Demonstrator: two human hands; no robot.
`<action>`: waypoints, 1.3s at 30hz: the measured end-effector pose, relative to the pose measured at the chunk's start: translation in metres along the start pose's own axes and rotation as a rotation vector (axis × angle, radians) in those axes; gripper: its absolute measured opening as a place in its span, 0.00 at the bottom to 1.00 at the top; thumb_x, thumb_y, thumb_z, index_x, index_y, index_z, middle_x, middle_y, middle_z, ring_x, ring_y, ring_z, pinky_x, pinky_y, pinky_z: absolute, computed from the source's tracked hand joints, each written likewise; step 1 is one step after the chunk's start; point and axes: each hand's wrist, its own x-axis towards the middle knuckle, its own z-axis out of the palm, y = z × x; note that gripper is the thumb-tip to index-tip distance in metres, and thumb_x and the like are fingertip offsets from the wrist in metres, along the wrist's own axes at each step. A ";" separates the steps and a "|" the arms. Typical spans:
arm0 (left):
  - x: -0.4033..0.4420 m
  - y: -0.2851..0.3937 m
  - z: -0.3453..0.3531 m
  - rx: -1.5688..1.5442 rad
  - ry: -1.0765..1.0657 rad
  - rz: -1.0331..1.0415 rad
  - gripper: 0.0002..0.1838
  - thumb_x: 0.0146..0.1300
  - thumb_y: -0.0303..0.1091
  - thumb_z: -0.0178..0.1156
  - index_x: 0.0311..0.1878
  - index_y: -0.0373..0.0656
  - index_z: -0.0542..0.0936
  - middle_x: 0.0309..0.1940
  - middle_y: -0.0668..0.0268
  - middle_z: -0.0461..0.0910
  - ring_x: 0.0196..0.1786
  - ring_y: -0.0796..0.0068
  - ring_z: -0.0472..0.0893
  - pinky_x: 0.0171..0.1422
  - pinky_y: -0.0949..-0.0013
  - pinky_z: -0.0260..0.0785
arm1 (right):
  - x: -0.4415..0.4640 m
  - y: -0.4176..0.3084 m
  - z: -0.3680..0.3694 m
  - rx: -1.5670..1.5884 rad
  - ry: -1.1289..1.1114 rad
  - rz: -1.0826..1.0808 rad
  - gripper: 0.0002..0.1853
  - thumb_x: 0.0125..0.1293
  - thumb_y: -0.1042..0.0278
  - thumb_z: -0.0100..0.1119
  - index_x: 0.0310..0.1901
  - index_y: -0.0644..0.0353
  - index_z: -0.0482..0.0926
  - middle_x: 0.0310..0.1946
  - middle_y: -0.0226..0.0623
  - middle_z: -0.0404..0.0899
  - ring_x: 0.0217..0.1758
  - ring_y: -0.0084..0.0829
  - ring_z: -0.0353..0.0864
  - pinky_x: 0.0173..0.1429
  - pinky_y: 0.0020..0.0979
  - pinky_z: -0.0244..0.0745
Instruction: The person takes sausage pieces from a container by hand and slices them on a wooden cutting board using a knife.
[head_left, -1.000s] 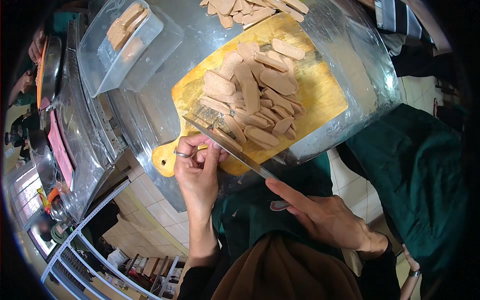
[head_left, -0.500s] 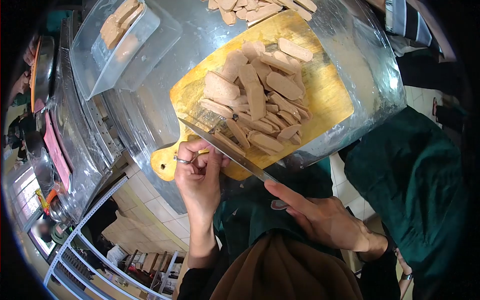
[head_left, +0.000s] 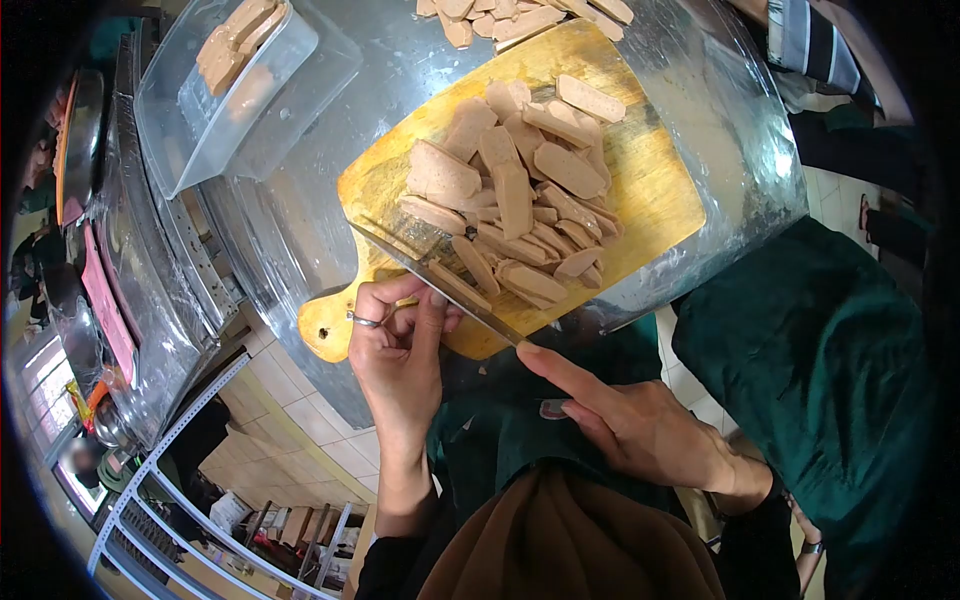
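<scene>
My right hand (head_left: 640, 425) grips a knife (head_left: 440, 283), its index finger stretched along the back of the blade and the handle hidden in the palm. The blade lies slantwise over the near left part of a wooden cutting board (head_left: 660, 180). Close against the blade, my left hand (head_left: 395, 345) is closed in a pinch, a ring on one finger; what it holds is hidden. A pale brown slice (head_left: 458, 283) lies just beyond the blade. On the board's middle is a heap of similar flat, pale brown slices (head_left: 515, 195), looking like sliced sausage or meat loaf.
A clear plastic tub (head_left: 190, 130) with brown chunks stands at the upper left of the metal table (head_left: 290, 225). More slices (head_left: 490, 20) lie beyond the board. A person in a green apron (head_left: 800, 310) is at the right. A blue metal rack (head_left: 160, 455) stands lower left.
The knife has slid a little up and to the left, my right hand with it. My left hand has stayed nearly in place, and the heap looks the same.
</scene>
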 end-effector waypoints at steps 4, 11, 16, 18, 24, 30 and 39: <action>0.000 0.000 -0.001 -0.004 -0.002 0.012 0.06 0.71 0.22 0.58 0.48 0.36 0.73 0.35 0.63 0.85 0.35 0.83 0.83 0.42 0.82 0.74 | 0.001 0.007 0.008 -0.012 0.143 -0.170 0.36 0.73 0.72 0.51 0.78 0.44 0.48 0.42 0.52 0.84 0.28 0.52 0.84 0.31 0.47 0.80; -0.001 0.002 0.001 0.001 0.006 -0.017 0.07 0.71 0.23 0.60 0.48 0.36 0.73 0.34 0.65 0.84 0.35 0.84 0.82 0.42 0.82 0.73 | 0.017 0.006 0.005 -0.032 0.087 -0.106 0.36 0.74 0.70 0.51 0.78 0.45 0.47 0.39 0.55 0.84 0.28 0.53 0.83 0.30 0.49 0.79; -0.002 -0.001 0.001 0.024 0.016 -0.005 0.07 0.71 0.23 0.60 0.48 0.36 0.74 0.33 0.65 0.84 0.35 0.84 0.82 0.41 0.82 0.73 | 0.017 -0.004 -0.003 -0.033 -0.023 0.035 0.33 0.75 0.71 0.48 0.78 0.49 0.49 0.50 0.51 0.82 0.39 0.56 0.84 0.40 0.51 0.80; -0.003 0.000 0.002 0.002 0.028 -0.012 0.07 0.71 0.23 0.60 0.48 0.36 0.74 0.33 0.65 0.84 0.35 0.84 0.82 0.41 0.82 0.73 | 0.011 0.002 0.002 0.000 0.029 -0.051 0.33 0.75 0.71 0.49 0.78 0.48 0.49 0.50 0.52 0.82 0.36 0.55 0.84 0.39 0.51 0.80; -0.003 0.004 0.002 0.059 0.038 -0.057 0.06 0.71 0.24 0.60 0.47 0.35 0.74 0.33 0.65 0.83 0.35 0.84 0.82 0.41 0.81 0.72 | 0.019 0.008 0.008 -0.024 0.115 -0.115 0.36 0.74 0.69 0.50 0.79 0.41 0.47 0.33 0.56 0.83 0.26 0.55 0.82 0.31 0.50 0.79; 0.001 0.002 0.004 0.037 0.042 0.007 0.06 0.71 0.24 0.60 0.47 0.35 0.75 0.33 0.67 0.83 0.35 0.85 0.81 0.41 0.82 0.72 | 0.028 0.008 0.005 -0.041 0.092 -0.094 0.35 0.75 0.67 0.49 0.79 0.41 0.45 0.30 0.55 0.83 0.25 0.55 0.82 0.31 0.52 0.79; -0.001 -0.010 -0.002 0.063 -0.018 0.013 0.08 0.68 0.20 0.61 0.49 0.34 0.75 0.36 0.64 0.82 0.40 0.81 0.83 0.42 0.80 0.75 | 0.026 0.008 0.003 -0.059 0.071 -0.055 0.34 0.75 0.69 0.48 0.78 0.46 0.48 0.51 0.52 0.79 0.34 0.58 0.83 0.40 0.52 0.81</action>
